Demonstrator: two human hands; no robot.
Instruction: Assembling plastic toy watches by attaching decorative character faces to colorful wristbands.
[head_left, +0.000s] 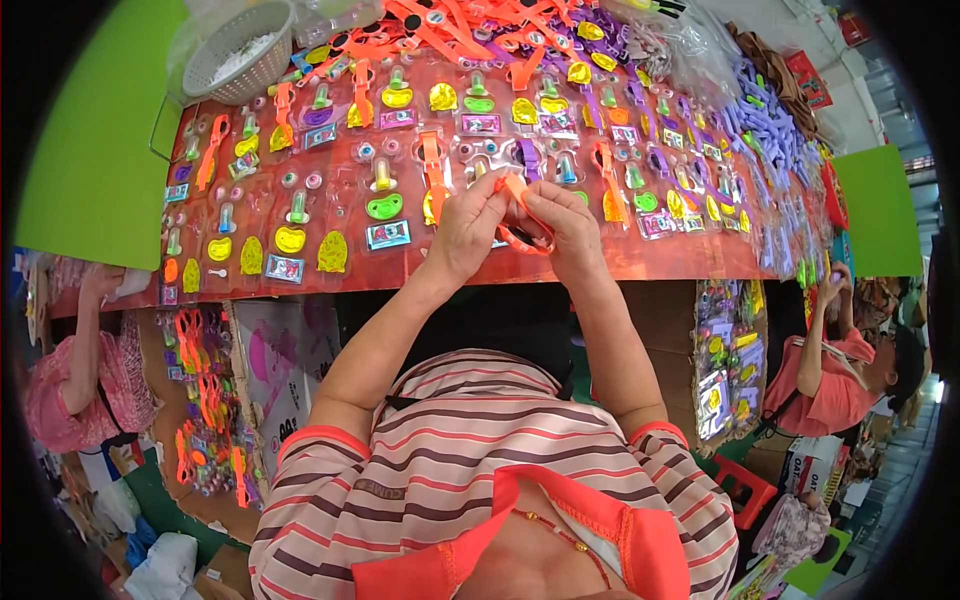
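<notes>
My left hand [466, 232] and my right hand [570, 230] meet over the table's near edge. Both pinch the band of an orange toy wristwatch [527, 243], which is bent into a loop between them. Beneath and beyond the hands lie rows of clear plastic blister trays with small toys. A green toy pacifier [384, 207] and a blue candy packet [389, 234] sit in a tray left of my left hand. Another orange toy watch [611, 184] rests in a tray just right of my right hand.
Orange toy watches [445, 25] are heaped at the far side, beside a grey plastic basket [238, 55]. Purple pieces [765, 125] pile up at the right. Cardboard boxes of filled trays [205, 400] stand below the table. Co-workers [825, 360] sit at both sides.
</notes>
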